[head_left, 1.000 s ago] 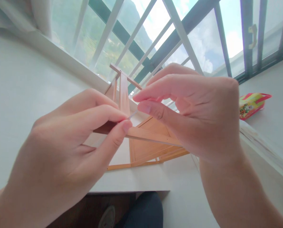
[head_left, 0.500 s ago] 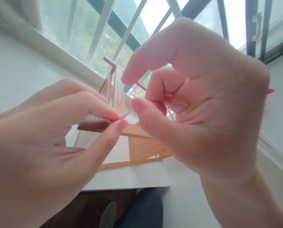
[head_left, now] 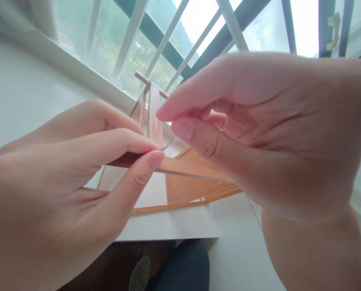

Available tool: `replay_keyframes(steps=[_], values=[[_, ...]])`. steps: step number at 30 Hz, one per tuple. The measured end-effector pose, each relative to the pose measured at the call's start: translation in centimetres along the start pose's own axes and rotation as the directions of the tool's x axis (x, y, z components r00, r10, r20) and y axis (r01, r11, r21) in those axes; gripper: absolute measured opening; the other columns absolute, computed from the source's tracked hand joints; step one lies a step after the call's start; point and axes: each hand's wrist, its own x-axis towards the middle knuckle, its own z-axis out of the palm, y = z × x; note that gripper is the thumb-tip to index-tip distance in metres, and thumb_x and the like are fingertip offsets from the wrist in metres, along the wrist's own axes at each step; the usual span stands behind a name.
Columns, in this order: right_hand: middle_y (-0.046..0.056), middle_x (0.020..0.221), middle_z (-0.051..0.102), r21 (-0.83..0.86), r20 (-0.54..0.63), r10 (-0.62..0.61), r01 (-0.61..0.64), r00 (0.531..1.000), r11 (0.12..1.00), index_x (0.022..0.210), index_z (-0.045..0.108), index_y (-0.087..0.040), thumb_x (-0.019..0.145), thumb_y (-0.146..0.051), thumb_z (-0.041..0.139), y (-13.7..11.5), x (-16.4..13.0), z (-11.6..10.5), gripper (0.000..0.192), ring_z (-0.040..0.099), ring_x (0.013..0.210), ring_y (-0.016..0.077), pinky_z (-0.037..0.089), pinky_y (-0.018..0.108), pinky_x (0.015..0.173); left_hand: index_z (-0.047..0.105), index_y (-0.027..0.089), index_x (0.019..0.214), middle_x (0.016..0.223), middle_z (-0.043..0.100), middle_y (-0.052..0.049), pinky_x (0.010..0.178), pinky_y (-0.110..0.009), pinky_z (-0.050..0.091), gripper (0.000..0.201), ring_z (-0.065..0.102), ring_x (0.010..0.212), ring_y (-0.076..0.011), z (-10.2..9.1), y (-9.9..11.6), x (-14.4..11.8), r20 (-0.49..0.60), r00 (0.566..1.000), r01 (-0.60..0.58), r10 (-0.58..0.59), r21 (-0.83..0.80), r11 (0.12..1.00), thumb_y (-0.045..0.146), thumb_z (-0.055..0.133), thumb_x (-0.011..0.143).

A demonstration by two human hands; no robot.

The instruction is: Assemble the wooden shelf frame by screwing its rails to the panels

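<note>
Between the thumb and index finger of my left hand [head_left: 108, 161] is a thin, pale, see-through strip [head_left: 170, 144], slanting up to the right. My right hand [head_left: 259, 121] is close to the strip's upper end, thumb and index finger drawn nearly together and the other fingers curled behind. Whether those fingertips touch the strip, or what the curled fingers hold, is hidden. Just below the fingertips runs a wooden bar [head_left: 192, 169], part of a light wooden frame. My left fingers overlap the bar in view; contact with it cannot be made out.
The wooden frame has an upright post [head_left: 154, 113] and a flat panel [head_left: 186, 186], and rests on a white surface [head_left: 168, 226]. Behind it is a barred window [head_left: 168, 40]. My dark-clothed knee [head_left: 183, 266] and a shoe [head_left: 139, 273] show below.
My right hand has turned, and its raised index finger has come down towards the thumb. A small red tip beyond that hand is out of sight now. My left hand keeps its pinch.
</note>
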Motion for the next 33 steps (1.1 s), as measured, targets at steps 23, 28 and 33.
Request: replay_keyframes(steps=[23,28,33], values=[[0.001,0.085,0.072,-0.130,-0.082,0.220,-0.229,0.972,0.965,0.085,0.072,-0.029,0.081,-0.026,0.082,1.5,-1.3,0.2,0.012,0.064,0.076,0.0198,0.056,0.031,0.064,0.071,0.031,0.085,0.093,0.066,0.004,0.068,-0.034,0.043,0.005,0.061,0.081,-0.0140,-0.3,0.6,0.2,0.033,0.998,-0.053,0.053,0.020,0.998,0.033,0.067,0.086],[-0.003,0.073,0.067,-0.184,-0.021,0.267,-0.267,0.963,0.946,0.080,0.069,-0.024,0.079,-0.015,0.080,0.2,-0.6,0.4,0.014,0.061,0.064,0.0146,0.051,0.026,0.054,0.072,0.032,0.092,0.096,0.066,0.005,0.066,-0.032,0.047,0.011,0.061,0.076,-0.0120,-0.2,0.0,0.3,0.044,0.994,-0.096,0.097,-0.019,0.995,0.032,0.072,0.080],[-0.003,0.072,0.070,0.041,0.103,0.246,-0.252,0.964,0.967,0.080,0.072,-0.024,0.082,-0.026,0.081,0.2,-0.6,-0.4,0.009,0.062,0.061,0.0137,0.054,0.027,0.057,0.071,0.032,0.085,0.092,0.064,0.004,0.063,-0.034,0.041,0.005,0.059,0.081,-0.0145,-0.2,-0.2,0.3,0.049,0.996,-0.077,0.078,-0.025,0.997,0.034,0.068,0.082]])
